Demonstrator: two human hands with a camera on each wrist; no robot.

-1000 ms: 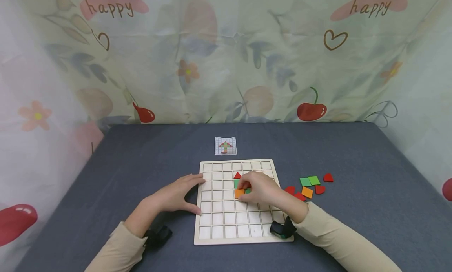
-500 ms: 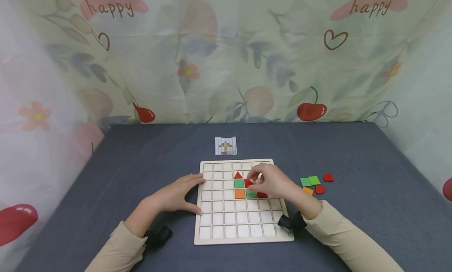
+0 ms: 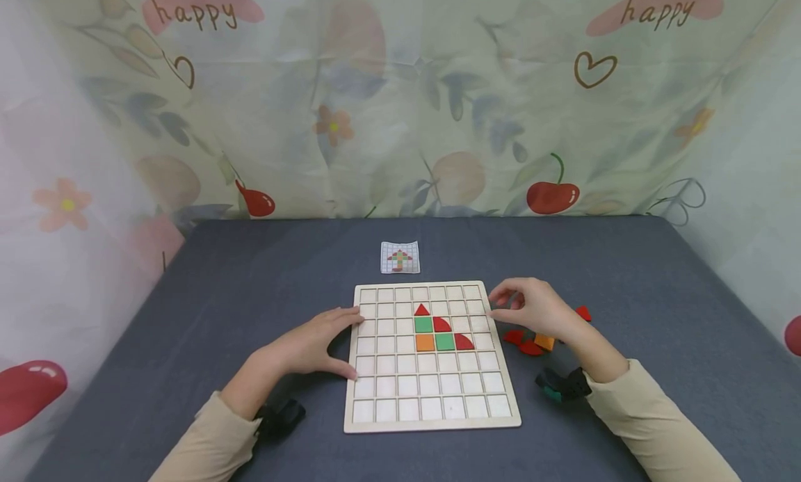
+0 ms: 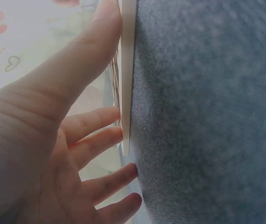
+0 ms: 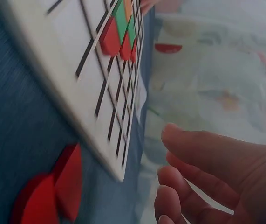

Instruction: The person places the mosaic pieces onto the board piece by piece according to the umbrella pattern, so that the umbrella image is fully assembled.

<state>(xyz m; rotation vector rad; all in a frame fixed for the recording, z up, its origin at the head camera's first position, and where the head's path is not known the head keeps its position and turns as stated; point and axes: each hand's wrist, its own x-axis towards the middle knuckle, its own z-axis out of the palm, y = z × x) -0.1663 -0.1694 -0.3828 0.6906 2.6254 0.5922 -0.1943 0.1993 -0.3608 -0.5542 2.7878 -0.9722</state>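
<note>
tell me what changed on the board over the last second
The right hand left the board and moved right, above the loose pieces, holding nothing. It uncovered two green squares and two red quarter-round pieces beside the orange square. The left hand stayed on the board's left edge; the red triangle and pattern card did not move.

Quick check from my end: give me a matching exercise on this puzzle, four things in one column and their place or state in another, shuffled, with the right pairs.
Things:
1. red triangle
2. orange square
3. pattern card
4. left hand

Places or states:
A. on the cloth beyond the far edge of the grid board
B. against the board's left edge, fingers straight
C. topmost piece on the board, above the green square
D. bottom left of the placed pieces, left of a green square

Pairs: 1-C, 2-D, 3-A, 4-B
</note>
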